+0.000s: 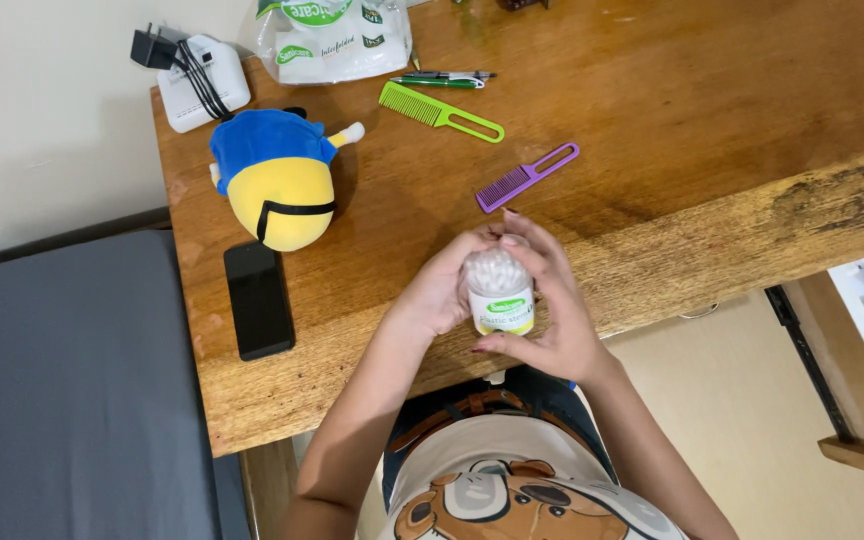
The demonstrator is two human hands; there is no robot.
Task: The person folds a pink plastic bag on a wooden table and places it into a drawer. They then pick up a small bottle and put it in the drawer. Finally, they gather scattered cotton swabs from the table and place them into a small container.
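White cotton-swab tub (498, 292) clasped by left hand (439, 290) and right hand (552, 300); two combs (440, 111), one phone (259, 299) on table (702, 110)

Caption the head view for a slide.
Both hands, left hand and right hand, hold a small clear cotton-swab tub over a wooden table.

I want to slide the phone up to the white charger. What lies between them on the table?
In the head view, a yellow-and-blue plush toy lies between the black phone and the white charger.

Both hands (497, 300) together, fingers (542, 250) curled inward.
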